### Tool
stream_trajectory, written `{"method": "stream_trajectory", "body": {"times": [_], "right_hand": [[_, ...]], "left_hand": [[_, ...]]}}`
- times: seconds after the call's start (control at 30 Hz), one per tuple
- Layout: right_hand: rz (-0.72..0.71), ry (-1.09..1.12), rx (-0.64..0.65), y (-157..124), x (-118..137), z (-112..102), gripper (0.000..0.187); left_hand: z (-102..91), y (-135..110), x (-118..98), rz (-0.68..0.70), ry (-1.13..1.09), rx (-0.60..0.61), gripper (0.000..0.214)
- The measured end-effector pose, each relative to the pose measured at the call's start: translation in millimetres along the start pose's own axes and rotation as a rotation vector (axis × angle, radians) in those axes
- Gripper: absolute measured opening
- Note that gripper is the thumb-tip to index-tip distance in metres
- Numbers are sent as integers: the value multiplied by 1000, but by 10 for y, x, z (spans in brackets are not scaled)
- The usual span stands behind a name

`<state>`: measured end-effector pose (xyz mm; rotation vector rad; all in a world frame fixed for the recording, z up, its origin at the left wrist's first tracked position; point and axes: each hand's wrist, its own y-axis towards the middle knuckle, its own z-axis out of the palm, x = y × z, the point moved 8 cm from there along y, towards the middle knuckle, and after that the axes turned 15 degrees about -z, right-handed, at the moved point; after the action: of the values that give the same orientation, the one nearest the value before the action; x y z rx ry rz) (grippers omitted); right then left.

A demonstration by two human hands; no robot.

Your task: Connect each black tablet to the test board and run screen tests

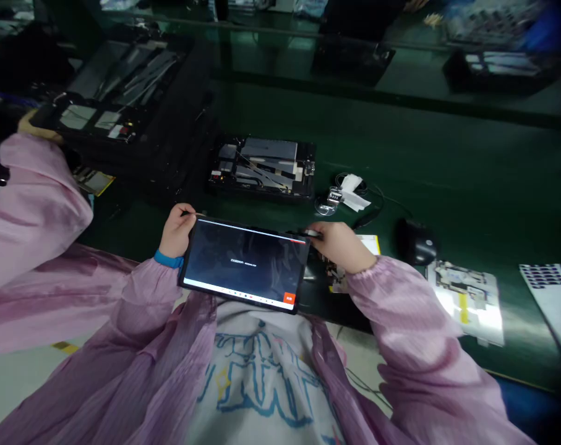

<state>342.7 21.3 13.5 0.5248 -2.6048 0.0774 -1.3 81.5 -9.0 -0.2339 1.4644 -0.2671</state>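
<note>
Held tablet (245, 262) over the near edge of the green bench (410, 154), screen tipped up toward the eyes
Gripped its upper left corner with left hand (174, 230), thumb on front edge, fingers folded closed behind
Bent right hand (340, 246) in at upper right corner, fingertips pinched together on a small dark piece (313, 233); could not tell whether a plug, nor whether pressing on the tablet too
Judged progress from the screen: lit and running, with a line of pale text and a red button (289, 298) at lower right, so powered up; judged the handling at the corner unfinished, and could not tell what else remained
Noted on bench, beyond the tablet, a black tray (256, 190) of parts, and right of it a paper slip (354, 194) among thin cables
Found farther right a black rounded device (418, 244), a metal plate (491, 296) with yellow strip, and a white sheet (552, 306) with dark rows
Saw at left a co-worker's hand (41, 128) at a tall stack of black trays (166, 145)
Saw pale floor (29, 389) below; found far side dim and blurred
</note>
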Motion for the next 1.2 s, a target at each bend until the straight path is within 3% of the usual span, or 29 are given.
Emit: {"method": "stream_trajectory", "body": {"times": [0.1, 0.23, 0.37, 0.5, 0.67, 0.77, 0.9, 1.1, 1.2], "right_hand": [[-25, 113, 72, 137, -51, 133, 22], [-29, 201, 122, 102, -45, 220, 30], [-1, 196, 72, 33, -61, 114, 21], [79, 373, -85, -216, -78, -97, 17], [72, 751, -87, -589, 119, 12, 32], [38, 769, -93, -700, 187, 124, 35], [95, 700, -142, -779, 118, 248, 36], [162, 722, -281, -817, 21, 302, 32], [182, 740, -287, -807, 1, 327, 27]], "left_hand": [[-11, 2, 1, 0, 10, 1, 27], [-10, 12, -12, 1, 9, -4, 27], [-13, 22, -33, 11, 8, -14, 29], [-24, 27, -36, 16, 6, -17, 28], [-30, 39, -50, 28, 10, -33, 28], [-31, 48, -69, 25, 49, -60, 30], [-36, 59, -90, 19, 94, -91, 35], [-40, 82, -105, 34, 82, -104, 34], [-44, 85, -112, 42, 59, -105, 36]]}}
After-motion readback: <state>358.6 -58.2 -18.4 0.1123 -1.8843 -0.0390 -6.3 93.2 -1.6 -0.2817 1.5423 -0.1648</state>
